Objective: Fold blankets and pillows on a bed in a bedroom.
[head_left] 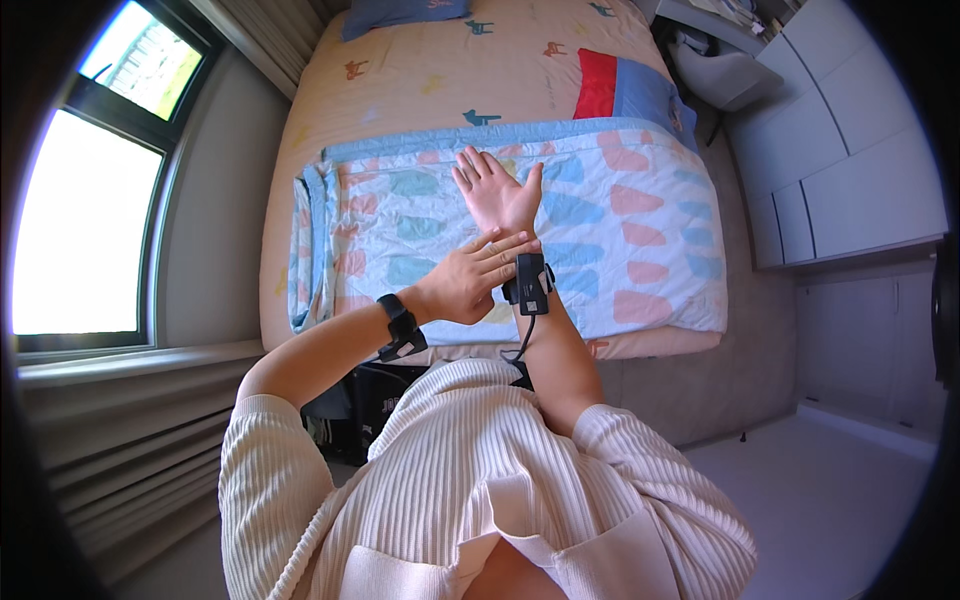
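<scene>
My right hand (500, 195) is held out palm up over the bed, its fingers spread and nothing in it. Across the inside of the right wrist lie the outstretched fingers of my left hand (462, 280), next to a black strapped-on device (532, 284). A short black cable (524, 338) runs from that device down the forearm. Another black device on a band (402, 328) sits around my left wrist. Beneath both hands a folded quilt (640, 240) with pink, blue and teal patches is spread over the near part of the bed.
The peach bed sheet (400, 95) carries small animal prints. A red and blue cloth item (630, 92) lies at the bed's far right, a blue pillow (405, 14) at the far end. Window (85, 225) at left; white chair (718, 75) and cabinets (870, 140) at right.
</scene>
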The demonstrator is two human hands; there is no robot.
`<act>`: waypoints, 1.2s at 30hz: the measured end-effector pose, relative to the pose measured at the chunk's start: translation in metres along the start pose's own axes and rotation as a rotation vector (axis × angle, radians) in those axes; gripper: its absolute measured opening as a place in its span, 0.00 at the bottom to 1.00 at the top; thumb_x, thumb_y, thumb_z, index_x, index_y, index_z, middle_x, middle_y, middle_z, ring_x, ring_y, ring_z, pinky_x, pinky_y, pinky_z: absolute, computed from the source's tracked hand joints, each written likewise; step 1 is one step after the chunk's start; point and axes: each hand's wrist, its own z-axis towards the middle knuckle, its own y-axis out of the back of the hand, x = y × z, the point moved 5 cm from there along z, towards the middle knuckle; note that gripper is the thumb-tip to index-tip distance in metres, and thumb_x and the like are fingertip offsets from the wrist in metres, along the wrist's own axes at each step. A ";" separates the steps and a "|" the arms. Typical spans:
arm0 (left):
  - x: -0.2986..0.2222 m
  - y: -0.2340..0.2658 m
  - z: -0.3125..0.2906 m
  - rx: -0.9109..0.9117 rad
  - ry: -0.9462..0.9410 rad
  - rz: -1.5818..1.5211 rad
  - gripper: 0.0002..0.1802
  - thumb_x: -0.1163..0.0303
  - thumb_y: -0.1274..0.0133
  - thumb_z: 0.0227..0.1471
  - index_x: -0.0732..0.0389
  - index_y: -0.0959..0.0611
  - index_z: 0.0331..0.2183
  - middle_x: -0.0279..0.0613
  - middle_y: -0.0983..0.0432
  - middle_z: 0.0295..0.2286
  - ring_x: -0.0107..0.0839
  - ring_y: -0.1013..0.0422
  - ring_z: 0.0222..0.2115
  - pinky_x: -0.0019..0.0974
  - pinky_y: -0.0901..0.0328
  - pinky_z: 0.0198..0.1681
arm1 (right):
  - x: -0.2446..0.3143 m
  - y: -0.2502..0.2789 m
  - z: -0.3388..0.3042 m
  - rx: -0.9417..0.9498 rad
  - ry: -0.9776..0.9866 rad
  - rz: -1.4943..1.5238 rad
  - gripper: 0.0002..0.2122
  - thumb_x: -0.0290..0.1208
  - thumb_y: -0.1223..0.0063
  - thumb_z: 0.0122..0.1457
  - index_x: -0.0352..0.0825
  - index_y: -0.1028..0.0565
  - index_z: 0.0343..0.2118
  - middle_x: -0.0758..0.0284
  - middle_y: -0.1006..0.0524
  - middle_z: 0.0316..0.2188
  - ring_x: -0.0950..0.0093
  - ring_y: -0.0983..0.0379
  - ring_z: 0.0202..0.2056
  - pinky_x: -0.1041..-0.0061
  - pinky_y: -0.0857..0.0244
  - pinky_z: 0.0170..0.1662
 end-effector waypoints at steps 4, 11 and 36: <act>0.004 0.005 -0.003 0.065 -0.008 -0.047 0.36 0.78 0.51 0.33 0.61 0.31 0.51 0.41 0.47 0.58 0.39 0.52 0.60 0.50 0.58 0.62 | -0.002 0.001 0.000 -0.014 0.001 0.063 0.49 0.69 0.75 0.52 0.29 0.71 0.60 0.57 0.67 0.64 0.62 0.72 0.65 0.62 0.74 0.65; 0.003 0.014 0.002 0.160 -0.047 0.021 0.34 0.72 0.45 0.37 0.59 0.30 0.51 0.39 0.49 0.59 0.35 0.53 0.60 0.50 0.61 0.63 | 0.005 -0.013 -0.003 0.019 0.020 -0.073 0.48 0.70 0.78 0.51 0.29 0.69 0.61 0.56 0.66 0.64 0.59 0.75 0.64 0.56 0.79 0.64; 0.125 0.082 -0.035 -1.248 0.334 -1.721 0.39 0.46 0.77 0.58 0.73 0.43 0.56 0.54 0.47 0.57 0.43 0.51 0.59 0.47 0.57 0.62 | -0.012 -0.121 -0.034 0.497 0.571 -2.044 0.31 0.24 0.54 0.52 0.29 0.50 0.60 0.53 0.50 0.61 0.60 0.57 0.63 0.62 0.61 0.63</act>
